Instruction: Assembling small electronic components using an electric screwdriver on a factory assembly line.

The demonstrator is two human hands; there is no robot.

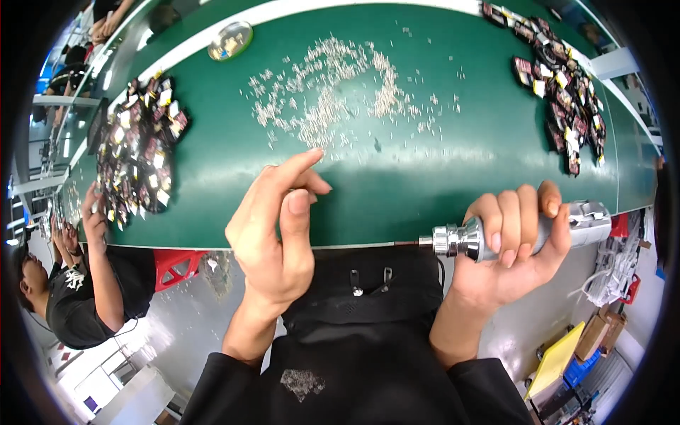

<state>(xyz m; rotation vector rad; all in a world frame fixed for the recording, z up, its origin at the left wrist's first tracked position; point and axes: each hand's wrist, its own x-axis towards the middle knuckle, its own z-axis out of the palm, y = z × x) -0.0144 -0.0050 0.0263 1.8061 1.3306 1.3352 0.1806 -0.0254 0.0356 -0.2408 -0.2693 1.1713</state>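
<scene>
My right hand (513, 244) grips a silver-grey power screwdriver (467, 239), held level over the near edge of the green bench (368, 184) with its chrome nose pointing left. My left hand (278, 225) is raised above the bench edge, thumb and forefinger pinched together; whether something tiny sits between them cannot be told. Beyond the left fingertips lies a wide scatter of small silver screws (333, 85).
Piles of small dark packets lie at the left (142, 142) and the far right (567, 85) of the bench. A round metal dish (230, 40) stands at the back. A person in a black shirt (78, 283) works at the left end. Boxes (595, 333) are on the floor.
</scene>
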